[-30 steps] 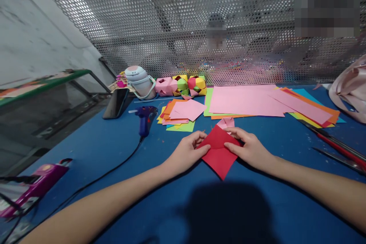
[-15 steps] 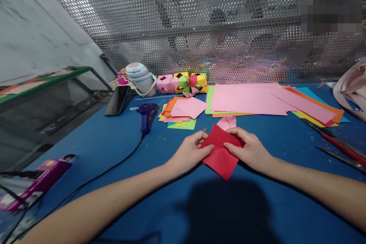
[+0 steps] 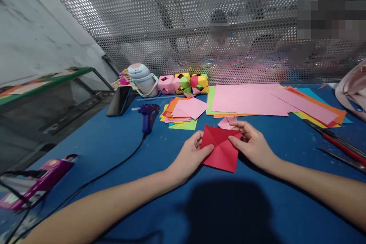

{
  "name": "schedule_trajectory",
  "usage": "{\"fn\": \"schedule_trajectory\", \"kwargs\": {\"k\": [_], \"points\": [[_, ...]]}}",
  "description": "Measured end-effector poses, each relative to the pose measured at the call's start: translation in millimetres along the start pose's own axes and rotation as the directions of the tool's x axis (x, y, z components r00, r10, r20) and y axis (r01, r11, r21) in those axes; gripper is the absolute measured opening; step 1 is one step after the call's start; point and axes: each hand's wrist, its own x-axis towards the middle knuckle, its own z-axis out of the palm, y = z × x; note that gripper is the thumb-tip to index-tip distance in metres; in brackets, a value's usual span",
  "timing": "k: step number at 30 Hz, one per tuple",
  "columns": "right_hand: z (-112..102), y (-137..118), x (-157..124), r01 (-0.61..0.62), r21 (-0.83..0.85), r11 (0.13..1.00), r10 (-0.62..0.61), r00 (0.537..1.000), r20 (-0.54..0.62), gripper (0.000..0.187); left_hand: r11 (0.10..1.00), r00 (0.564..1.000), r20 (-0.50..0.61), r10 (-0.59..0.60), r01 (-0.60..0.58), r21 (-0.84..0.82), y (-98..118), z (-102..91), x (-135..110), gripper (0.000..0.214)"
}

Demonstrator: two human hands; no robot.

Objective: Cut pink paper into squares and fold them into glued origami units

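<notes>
Between my hands is a red square of paper (image 3: 221, 152) with crease lines meeting near its middle. My left hand (image 3: 194, 150) is closed on its left side, thumb on top and fingers behind. My right hand (image 3: 251, 141) pinches the upper right corner, with the thumb on the face of the sheet. Just behind the red paper lies a small folded pink paper piece (image 3: 227, 122), close to my right fingertips. Further back sits a pile of small coloured paper squares (image 3: 190, 107), pink on top.
A blue glue gun (image 3: 146, 118) stands left, its cord running to a purple power strip (image 3: 40, 183). Large pink sheets (image 3: 248, 99), folded paper balls (image 3: 183, 84), a lidded cup (image 3: 143, 80) and a phone (image 3: 119, 101) line the back. Scissors (image 3: 343, 145) lie right, before a perforated metal screen (image 3: 183, 26).
The red paper has turned from a diamond to a nearly square-on position. My right hand has shifted its grip to the upper right corner; my left hand stays about the same.
</notes>
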Motion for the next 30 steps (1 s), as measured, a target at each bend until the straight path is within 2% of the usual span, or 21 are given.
{"fn": "schedule_trajectory", "kwargs": {"k": [6,10,13,16,20,30], "points": [[1.7,-3.7,-0.1,-0.027,0.077,0.997,0.022,0.998,0.059,0.029,1.0,1.0,-0.004,0.017,-0.017,0.002,-0.2,1.6,0.0,0.031],[3.4,-1.5,-0.7,-0.087,0.248,0.965,0.063,0.992,0.105,0.037,0.995,0.999,-0.041,-0.025,0.021,-0.097,-2.1,2.1,-1.0,0.028],[4.8,0.5,-0.3,-0.119,0.295,0.948,0.078,0.986,0.15,0.036,0.985,0.997,-0.068,-0.033,0.021,-0.169,-2.5,3.1,-1.5,0.029],[5.3,1.1,-0.3,-0.126,0.29,0.949,0.079,0.982,0.17,0.032,0.981,0.997,-0.063,-0.044,0.031,-0.194,-2.6,4.2,-1.7,0.031],[5.1,0.6,-1.6,-0.101,0.251,0.963,0.066,0.988,0.141,0.029,0.985,0.996,-0.067,-0.052,0.04,-0.17,-3.4,4.9,-2.1,0.023],[5.5,2.5,-5.8,0.072,0.076,0.995,-0.076,0.996,0.055,0.021,1.0,0.998,-0.062,0.0,-0.002,-0.025,-5.3,2.4,-3.1,0.017]]}}
